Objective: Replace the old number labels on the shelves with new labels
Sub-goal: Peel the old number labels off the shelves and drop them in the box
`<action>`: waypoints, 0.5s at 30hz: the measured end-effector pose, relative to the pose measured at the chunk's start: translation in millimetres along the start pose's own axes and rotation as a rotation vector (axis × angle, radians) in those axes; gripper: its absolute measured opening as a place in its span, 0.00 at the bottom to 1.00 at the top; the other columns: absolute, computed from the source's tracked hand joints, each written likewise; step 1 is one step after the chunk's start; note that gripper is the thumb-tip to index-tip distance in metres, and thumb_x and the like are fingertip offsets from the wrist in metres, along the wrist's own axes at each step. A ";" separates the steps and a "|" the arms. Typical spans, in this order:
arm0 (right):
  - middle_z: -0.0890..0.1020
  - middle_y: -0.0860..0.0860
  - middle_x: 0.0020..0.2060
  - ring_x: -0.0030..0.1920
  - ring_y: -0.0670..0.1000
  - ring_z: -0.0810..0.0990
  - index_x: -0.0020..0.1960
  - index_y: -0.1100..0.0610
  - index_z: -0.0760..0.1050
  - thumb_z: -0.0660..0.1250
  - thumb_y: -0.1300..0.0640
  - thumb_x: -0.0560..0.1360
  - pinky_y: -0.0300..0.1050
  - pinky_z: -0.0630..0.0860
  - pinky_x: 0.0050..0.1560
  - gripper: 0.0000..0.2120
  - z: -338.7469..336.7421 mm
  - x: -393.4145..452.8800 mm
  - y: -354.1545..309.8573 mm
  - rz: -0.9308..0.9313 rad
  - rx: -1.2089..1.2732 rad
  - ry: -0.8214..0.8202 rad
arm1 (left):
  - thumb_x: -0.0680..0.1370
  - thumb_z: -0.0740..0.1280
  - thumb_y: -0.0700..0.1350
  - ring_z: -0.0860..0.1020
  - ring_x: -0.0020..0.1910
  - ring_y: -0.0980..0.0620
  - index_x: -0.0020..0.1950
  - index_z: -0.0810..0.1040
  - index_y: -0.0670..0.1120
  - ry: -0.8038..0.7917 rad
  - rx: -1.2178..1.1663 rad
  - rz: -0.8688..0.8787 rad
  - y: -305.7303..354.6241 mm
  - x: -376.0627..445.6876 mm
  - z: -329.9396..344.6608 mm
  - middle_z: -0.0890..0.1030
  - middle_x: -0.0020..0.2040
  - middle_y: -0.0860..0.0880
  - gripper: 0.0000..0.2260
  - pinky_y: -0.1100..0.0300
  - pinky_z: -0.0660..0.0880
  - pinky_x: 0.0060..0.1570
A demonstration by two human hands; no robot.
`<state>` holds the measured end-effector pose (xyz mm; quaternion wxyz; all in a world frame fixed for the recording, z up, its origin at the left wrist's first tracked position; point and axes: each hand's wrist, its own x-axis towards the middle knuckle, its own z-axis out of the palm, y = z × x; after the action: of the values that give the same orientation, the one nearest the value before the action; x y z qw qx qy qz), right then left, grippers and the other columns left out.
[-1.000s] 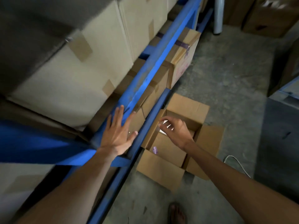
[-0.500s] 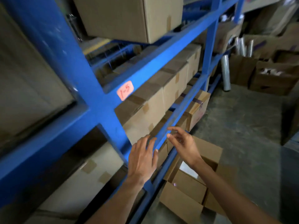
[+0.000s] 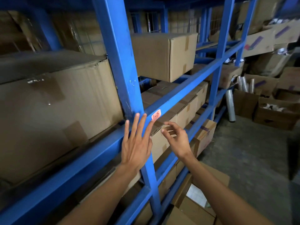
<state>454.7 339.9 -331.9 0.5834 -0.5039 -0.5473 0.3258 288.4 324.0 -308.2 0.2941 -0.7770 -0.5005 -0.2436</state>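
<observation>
Pink label [image 3: 156,114] touches spread left hand [image 3: 136,146] fingertip; empty right hand [image 3: 176,138] just beside

Dim storeroom with tall blue metal racking [image 3: 121,51] stacked with taped cardboard boxes [image 3: 164,56] — a grey concrete floor [image 3: 240,153] runs to the right, where open cartons [image 3: 274,114] and rolls of clear wrap [image 3: 230,106] crowd together.

A storeroom or warehouse aisle.
Blue painted steel shelving [image 3: 177,96] carries rows of taped brown cardboard boxes [image 3: 164,56], a pink hand-numbered label [image 3: 156,114] marks one beam, and more open cartons [image 3: 274,111] and rolls of clear wrap film [image 3: 230,106] stand on the bare grey concrete floor [image 3: 243,151].
</observation>
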 end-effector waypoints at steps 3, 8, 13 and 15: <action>0.81 0.43 0.43 0.43 0.37 0.79 0.64 0.55 0.76 0.70 0.59 0.77 0.28 0.72 0.45 0.16 10.7 25.8 -8.8 -0.030 -0.031 0.027 | 0.78 0.65 0.47 0.48 0.81 0.43 0.81 0.54 0.48 -0.026 0.118 0.041 -11.3 25.7 5.5 0.53 0.82 0.43 0.33 0.43 0.45 0.78; 0.75 0.53 0.65 0.56 0.41 0.77 0.75 0.59 0.66 0.66 0.59 0.79 0.19 0.66 0.53 0.25 28.3 58.8 -3.6 0.013 -0.081 0.096 | 0.80 0.64 0.50 0.39 0.80 0.42 0.81 0.43 0.43 -0.101 0.433 0.079 -23.4 36.4 29.0 0.41 0.82 0.40 0.39 0.40 0.32 0.76; 0.79 0.51 0.61 0.58 0.42 0.76 0.67 0.59 0.76 0.68 0.62 0.78 0.33 0.72 0.61 0.18 42.9 61.8 7.2 -0.080 -0.144 0.230 | 0.80 0.62 0.49 0.36 0.79 0.39 0.81 0.43 0.41 -0.059 0.478 0.153 -24.0 37.2 37.3 0.40 0.81 0.38 0.37 0.41 0.31 0.76; 0.82 0.49 0.55 0.51 0.42 0.79 0.61 0.58 0.80 0.69 0.61 0.77 0.35 0.77 0.55 0.13 44.3 62.2 12.1 -0.082 -0.111 0.289 | 0.80 0.61 0.48 0.38 0.79 0.39 0.81 0.44 0.40 -0.046 0.485 0.183 -24.9 36.8 38.1 0.41 0.81 0.37 0.36 0.41 0.31 0.76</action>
<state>425.6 411.5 -328.7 0.6401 -0.5544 -0.4949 0.1951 282.7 382.2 -305.1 0.4811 -0.7312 -0.4783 -0.0712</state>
